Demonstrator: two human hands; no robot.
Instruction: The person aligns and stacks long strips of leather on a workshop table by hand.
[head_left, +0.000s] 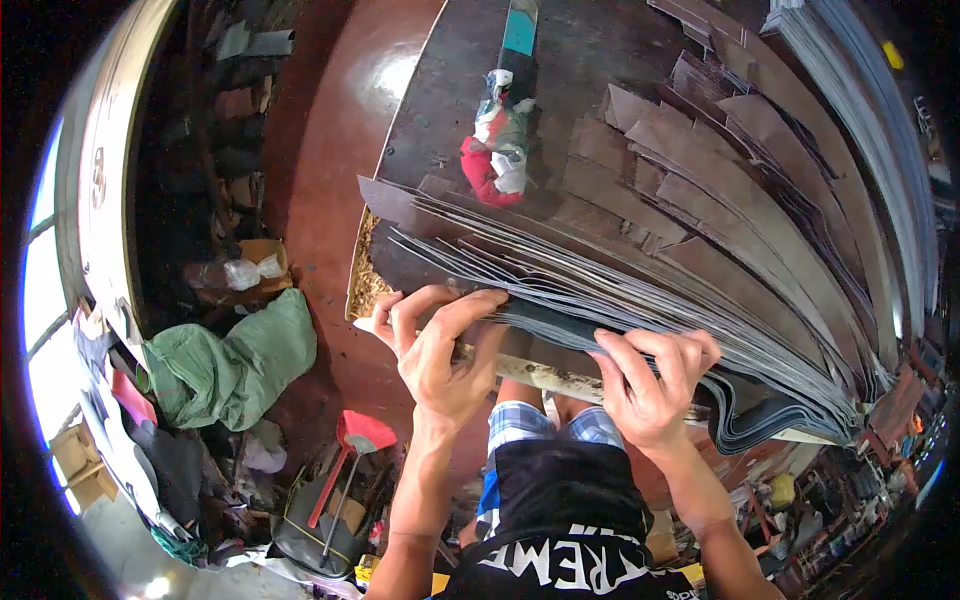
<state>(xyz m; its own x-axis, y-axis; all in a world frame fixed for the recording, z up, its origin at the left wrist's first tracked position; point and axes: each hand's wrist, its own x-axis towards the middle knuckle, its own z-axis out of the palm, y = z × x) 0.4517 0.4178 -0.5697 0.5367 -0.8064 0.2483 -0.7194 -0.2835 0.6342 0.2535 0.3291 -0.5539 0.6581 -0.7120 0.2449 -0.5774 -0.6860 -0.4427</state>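
A thick stack of thin dark sheets lies fanned across a dark worktable. My left hand grips the near edge of the stack at its left end, fingers curled over the top sheets. My right hand holds the same near edge further right, fingers hooked over the sheets' edges. More cut dark pieces overlap behind the stack.
A bundle of red, white and green rag sits on the table beyond the stack. A green sack, a red dustpan and clutter lie on the floor at left. Grey sheets are piled at the far right.
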